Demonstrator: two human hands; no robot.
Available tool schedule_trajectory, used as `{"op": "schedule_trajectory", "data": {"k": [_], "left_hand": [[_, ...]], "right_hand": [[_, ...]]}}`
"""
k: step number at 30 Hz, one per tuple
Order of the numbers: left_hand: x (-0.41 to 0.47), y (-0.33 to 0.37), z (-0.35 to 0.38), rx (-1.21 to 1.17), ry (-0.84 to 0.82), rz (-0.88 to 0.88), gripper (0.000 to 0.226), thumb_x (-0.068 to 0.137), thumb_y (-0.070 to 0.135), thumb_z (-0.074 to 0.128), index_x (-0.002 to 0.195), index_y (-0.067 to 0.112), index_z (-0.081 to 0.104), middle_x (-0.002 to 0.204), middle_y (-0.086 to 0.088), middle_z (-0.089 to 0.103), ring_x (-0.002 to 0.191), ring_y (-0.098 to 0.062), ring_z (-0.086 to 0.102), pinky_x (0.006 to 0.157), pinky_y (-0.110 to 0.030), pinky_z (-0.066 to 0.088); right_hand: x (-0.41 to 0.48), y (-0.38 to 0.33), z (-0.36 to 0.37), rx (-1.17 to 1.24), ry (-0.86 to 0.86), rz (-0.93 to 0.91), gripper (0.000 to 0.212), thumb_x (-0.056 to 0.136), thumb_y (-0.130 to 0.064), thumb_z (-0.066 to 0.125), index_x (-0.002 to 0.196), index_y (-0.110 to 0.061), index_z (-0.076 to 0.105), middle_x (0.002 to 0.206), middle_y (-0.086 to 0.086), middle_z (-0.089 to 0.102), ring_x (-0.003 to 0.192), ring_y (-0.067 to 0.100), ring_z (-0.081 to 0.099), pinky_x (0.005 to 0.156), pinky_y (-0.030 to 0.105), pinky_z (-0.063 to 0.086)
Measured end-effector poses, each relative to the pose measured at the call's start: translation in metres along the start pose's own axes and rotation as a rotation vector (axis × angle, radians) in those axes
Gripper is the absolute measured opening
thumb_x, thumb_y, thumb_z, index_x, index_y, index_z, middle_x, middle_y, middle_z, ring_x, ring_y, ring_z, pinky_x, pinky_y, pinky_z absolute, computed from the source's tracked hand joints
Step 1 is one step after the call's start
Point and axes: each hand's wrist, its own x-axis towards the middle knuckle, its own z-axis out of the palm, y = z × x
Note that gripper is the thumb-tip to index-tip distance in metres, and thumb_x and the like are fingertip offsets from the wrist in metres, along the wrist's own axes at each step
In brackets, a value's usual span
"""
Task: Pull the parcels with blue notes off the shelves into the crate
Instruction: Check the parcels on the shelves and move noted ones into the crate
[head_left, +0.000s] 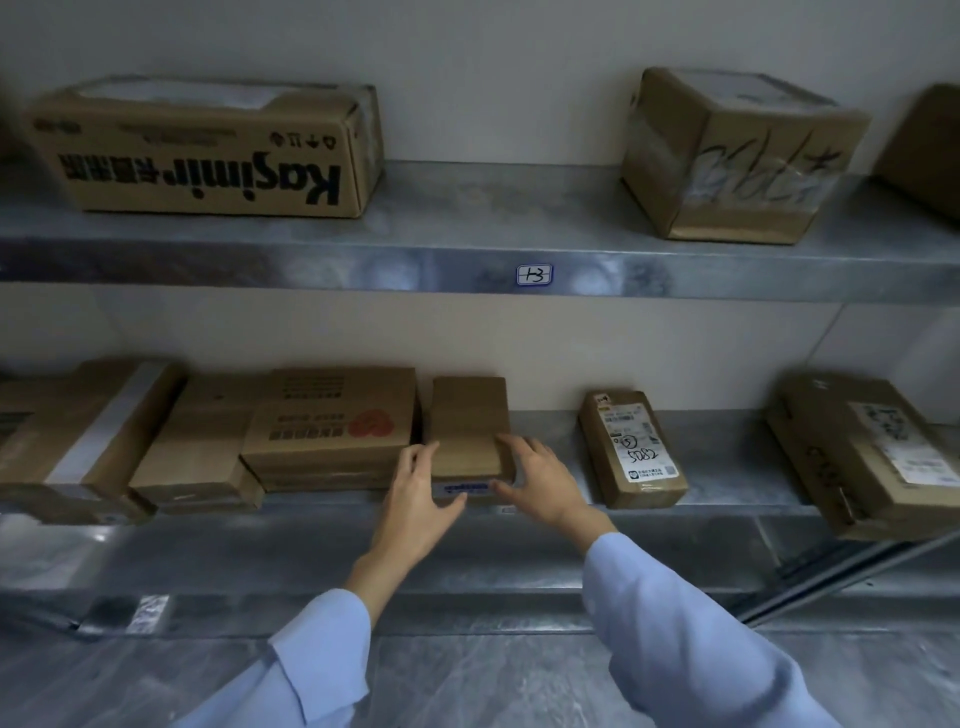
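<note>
A small brown parcel (469, 426) lies on the lower metal shelf (727, 467), with a blue note (464, 487) on its front face. My left hand (423, 499) is at its front left corner, fingers up along the left side and thumb under the note. My right hand (540, 480) is at the front right corner, fingers laid over the top edge and thumb against the front. Both hands clasp the parcel, which still lies on the shelf. No crate is in view.
Left of the parcel lie a box with a red heart mark (332, 431) and other flat boxes (88, 436). To the right lie a labelled parcel (631, 449) and a larger box (862, 452). The upper shelf (467, 249) carries a Kasimir carton (202, 150) and a taped box (737, 156).
</note>
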Motion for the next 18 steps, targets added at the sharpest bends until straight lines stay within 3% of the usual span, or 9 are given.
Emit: {"op": "schedule_trajectory", "data": {"k": [6,11,18], "left_hand": [[0.02,-0.002,0.0,0.078,0.007,0.015,0.083,0.079,0.036,0.078,0.146,0.017,0.033,0.147,-0.001,0.029,0.127,-0.02,0.046,0.097,-0.029,0.047],[0.036,-0.001,0.004,0.027,-0.07,-0.04,0.097,0.077,0.034,0.079,0.152,0.016,0.021,0.155,-0.006,0.03,0.136,-0.025,0.04,0.107,-0.038,0.043],[0.042,0.003,0.006,-0.064,-0.063,-0.06,0.098,0.075,0.029,0.081,0.153,0.014,0.023,0.152,-0.008,0.036,0.136,-0.026,0.041,0.11,-0.038,0.039]], "right_hand": [[0.009,0.003,-0.004,0.037,0.014,0.052,0.081,0.086,-0.035,0.071,0.152,-0.023,0.026,0.147,0.013,0.041,0.136,0.031,0.039,0.108,0.043,0.038],[0.013,0.0,-0.003,0.123,-0.041,0.048,0.09,0.086,-0.029,0.073,0.155,-0.019,0.016,0.153,0.013,0.036,0.14,0.029,0.035,0.111,0.035,0.032],[0.011,-0.003,-0.003,0.213,-0.014,0.058,0.079,0.086,-0.017,0.073,0.151,-0.015,0.03,0.144,0.015,0.049,0.133,0.029,0.046,0.107,0.032,0.037]]}}
